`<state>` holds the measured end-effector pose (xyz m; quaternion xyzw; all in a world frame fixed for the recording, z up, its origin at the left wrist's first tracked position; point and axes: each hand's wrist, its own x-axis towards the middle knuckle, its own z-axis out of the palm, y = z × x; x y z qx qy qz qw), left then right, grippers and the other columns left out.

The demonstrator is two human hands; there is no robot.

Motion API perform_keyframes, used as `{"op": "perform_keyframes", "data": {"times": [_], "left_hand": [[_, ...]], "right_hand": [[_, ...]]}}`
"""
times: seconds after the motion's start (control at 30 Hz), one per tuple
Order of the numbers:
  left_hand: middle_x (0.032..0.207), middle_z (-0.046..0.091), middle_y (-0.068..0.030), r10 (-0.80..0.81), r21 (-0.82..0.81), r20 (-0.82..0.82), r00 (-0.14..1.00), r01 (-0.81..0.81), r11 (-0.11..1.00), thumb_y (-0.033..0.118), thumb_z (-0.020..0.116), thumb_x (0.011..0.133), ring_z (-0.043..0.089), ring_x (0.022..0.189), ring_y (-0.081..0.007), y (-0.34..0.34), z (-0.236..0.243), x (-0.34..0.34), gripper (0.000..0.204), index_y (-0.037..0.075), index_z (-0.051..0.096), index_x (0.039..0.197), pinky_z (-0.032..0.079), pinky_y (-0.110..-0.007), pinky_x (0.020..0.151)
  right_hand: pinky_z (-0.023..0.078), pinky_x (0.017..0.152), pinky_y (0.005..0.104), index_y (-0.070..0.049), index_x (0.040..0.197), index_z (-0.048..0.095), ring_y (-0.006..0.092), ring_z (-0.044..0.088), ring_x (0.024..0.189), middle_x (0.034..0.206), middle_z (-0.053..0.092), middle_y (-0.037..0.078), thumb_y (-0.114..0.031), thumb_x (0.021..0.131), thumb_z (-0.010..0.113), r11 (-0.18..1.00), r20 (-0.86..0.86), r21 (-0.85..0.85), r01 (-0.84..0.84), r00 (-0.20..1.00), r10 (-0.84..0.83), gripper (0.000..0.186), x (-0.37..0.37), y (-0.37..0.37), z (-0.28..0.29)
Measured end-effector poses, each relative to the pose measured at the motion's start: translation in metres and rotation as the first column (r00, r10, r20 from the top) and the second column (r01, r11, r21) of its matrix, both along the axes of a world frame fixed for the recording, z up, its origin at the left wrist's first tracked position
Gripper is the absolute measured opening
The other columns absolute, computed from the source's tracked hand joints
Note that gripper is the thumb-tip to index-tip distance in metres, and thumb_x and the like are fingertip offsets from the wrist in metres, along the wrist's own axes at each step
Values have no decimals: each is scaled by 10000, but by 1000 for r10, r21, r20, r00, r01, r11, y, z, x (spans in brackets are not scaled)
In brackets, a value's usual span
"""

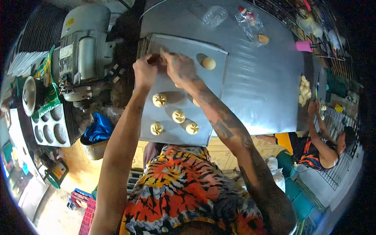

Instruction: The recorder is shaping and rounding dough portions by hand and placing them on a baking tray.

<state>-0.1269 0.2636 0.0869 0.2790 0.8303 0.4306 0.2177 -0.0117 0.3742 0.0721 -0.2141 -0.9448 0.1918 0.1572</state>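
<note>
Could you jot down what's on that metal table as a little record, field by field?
Left hand: closed around something small over the tray's far end; what it holds is hidden
Right hand: beside the left, fingers pinching at the same spot
Tray: flat metal sheet on the steel table
Cut dough pieces: four star-cut pieces near the person
Round dough ball: uncut, at the far end
Another person: at the table's right, handling more dough

We are noting a small dough piece [161, 59], mostly hidden, sitting pinched at the far edge of the grey baking tray [219, 74]. Four pale, star-cut dough pieces [178, 116] are lying in the tray's near half; one smooth round dough ball [209, 63] is resting toward its far right corner.
</note>
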Motion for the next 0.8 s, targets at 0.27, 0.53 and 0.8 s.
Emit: {"op": "perform_keyframes", "data": {"times": [0.27,0.53,0.8], "left_hand": [[1013,802,-137,-84,278,-113,990,113,954,-22,678,850,738,817,-239,-4,-29,-7,283,-10,776,1115,579,-332,772],[994,802,-130,-46,66,-21,999,47,997,-1,726,831,732,818,-222,-20,-13,2,282,-25,775,1107,574,-307,766],[960,799,-115,-151,229,98,984,125,965,-10,747,818,722,800,-207,-18,-12,9,272,-26,776,1088,563,-301,752]], "right_hand": [[547,648,399,-51,1383,620,274,704,730,867,726,97,-96,881,678,994,230,-107,15,973,10,507,29,-11,46],[557,626,402,-26,1434,577,300,721,784,938,739,124,-92,862,677,1000,251,23,-16,968,10,584,40,-42,32],[563,632,400,-18,1423,578,314,725,786,993,746,151,-83,840,694,986,150,-23,165,976,-160,598,18,-39,21]]}}
